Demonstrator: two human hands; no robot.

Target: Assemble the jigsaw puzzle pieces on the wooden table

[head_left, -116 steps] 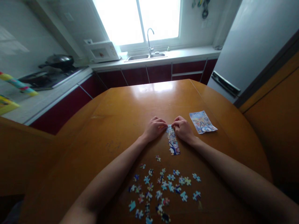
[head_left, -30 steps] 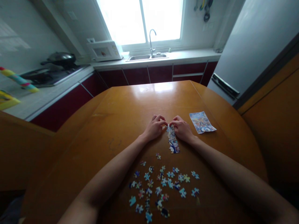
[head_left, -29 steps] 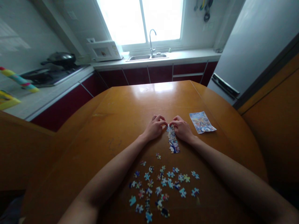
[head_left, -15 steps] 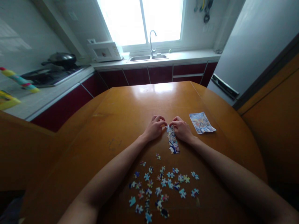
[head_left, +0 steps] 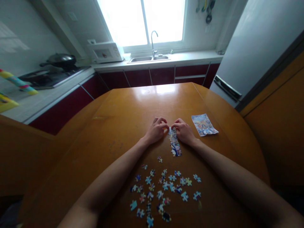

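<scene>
A narrow strip of joined jigsaw puzzle pieces [head_left: 175, 145] lies on the table, running away from me. At its far left corner, my left hand [head_left: 156, 130] is closed, thumb and index finger pinched at what looks like a puzzle piece, mostly hidden by the fingertips. Bent over the far right edge of the strip is my right hand [head_left: 184, 131], its fingers closed on that end. Nearer to me are several loose puzzle pieces [head_left: 172, 186], scattered between my forearms. One single piece [head_left: 160, 159] lies just below the strip.
A creased picture sheet [head_left: 204, 124] lies right of my right hand on the wooden table [head_left: 128, 107]. Beyond the table are a sink [head_left: 142, 59], a microwave [head_left: 105, 52] and a stove with a wok [head_left: 61, 60]. A fridge [head_left: 251, 47] stands at the right.
Both hands keep nearly the same place at the far end of the strip, with only slight finger movement. The whole view has shifted a little.
</scene>
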